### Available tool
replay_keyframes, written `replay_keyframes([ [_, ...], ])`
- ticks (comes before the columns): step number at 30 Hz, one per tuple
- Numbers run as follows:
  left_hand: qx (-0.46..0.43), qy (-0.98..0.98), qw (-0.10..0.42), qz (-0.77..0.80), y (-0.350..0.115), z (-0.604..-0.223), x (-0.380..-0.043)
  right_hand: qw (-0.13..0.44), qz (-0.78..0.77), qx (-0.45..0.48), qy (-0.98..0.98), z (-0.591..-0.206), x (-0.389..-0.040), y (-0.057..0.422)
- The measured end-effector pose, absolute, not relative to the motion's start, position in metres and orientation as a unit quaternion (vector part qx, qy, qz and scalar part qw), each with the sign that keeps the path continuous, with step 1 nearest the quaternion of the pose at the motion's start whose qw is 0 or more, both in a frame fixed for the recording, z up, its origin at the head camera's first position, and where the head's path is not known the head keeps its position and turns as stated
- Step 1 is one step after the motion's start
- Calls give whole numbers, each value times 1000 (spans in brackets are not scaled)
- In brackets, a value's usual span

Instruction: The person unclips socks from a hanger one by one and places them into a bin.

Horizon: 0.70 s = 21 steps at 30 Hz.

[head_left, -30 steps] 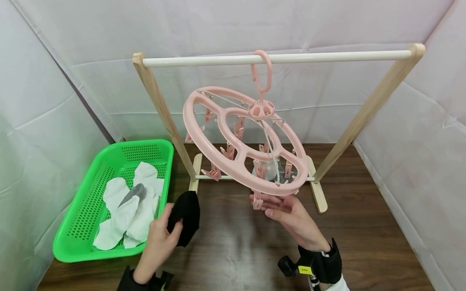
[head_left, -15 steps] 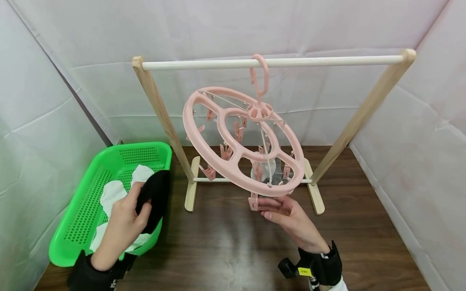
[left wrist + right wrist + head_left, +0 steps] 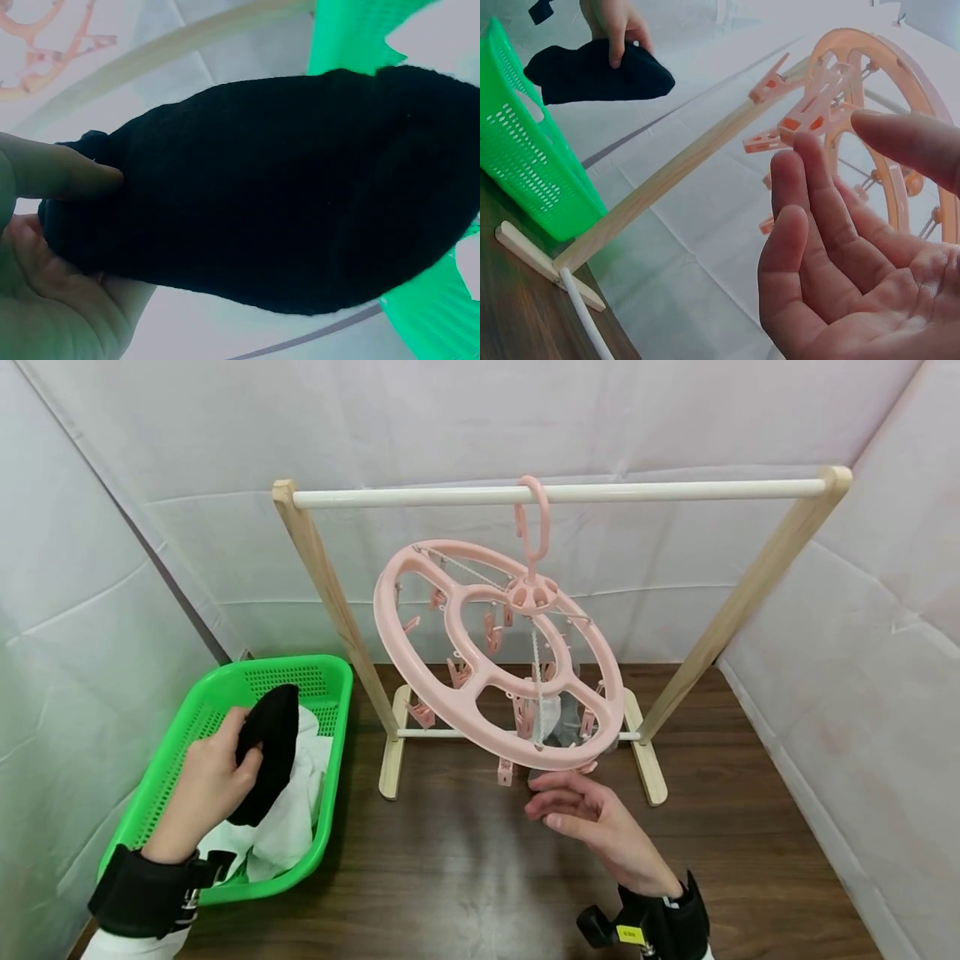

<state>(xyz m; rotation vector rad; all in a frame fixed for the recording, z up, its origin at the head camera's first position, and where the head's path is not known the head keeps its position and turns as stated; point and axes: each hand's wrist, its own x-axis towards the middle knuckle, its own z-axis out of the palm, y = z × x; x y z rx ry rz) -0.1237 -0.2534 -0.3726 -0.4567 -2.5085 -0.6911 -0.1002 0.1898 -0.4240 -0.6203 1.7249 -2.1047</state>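
My left hand (image 3: 206, 785) pinches a black sock (image 3: 266, 752) between thumb and fingers over the green basket (image 3: 342, 747). The left wrist view shows the sock (image 3: 262, 195) stretched out flat from the thumb. Beneath it, white socks (image 3: 288, 831) lie in the basket, partly covered. My right hand (image 3: 600, 831) holds nothing, its fingers loosely bent just below the front rim of a pink clip hanger (image 3: 461, 703). Close to its fingertips hangs a pink clip (image 3: 506, 772). The hanger tilts down to the right. A grey and white sock (image 3: 567, 722) shows through its ring.
The hanger hooks over the white rod (image 3: 675, 492) of a stand with wooden legs (image 3: 757, 585). The stand's feet (image 3: 651, 772) rest on a dark wooden floor (image 3: 465, 877). White sheeting (image 3: 900, 693) encloses the back and sides.
My left hand has carried the black sock leftward, from beside the basket to over it. My right hand has lowered slightly away from the front clip, and the hanger has turned a little.
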Motion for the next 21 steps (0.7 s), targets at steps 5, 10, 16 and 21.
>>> replay_keyframes([
  [5,-162,-935,203,-243,-263,-382,-131,195,-721,-247,617,-427,-94,197],
  [10,-149,-948,162,-231,-272,-390,-135,197,-706,-251,632,-430,-88,205],
  [16,-120,-961,100,-226,-281,-397,-138,185,-697,-261,642,-437,-86,215],
  [21,-117,-965,50,-229,-287,-403,-139,184,-685,-264,654,-440,-86,221],
])
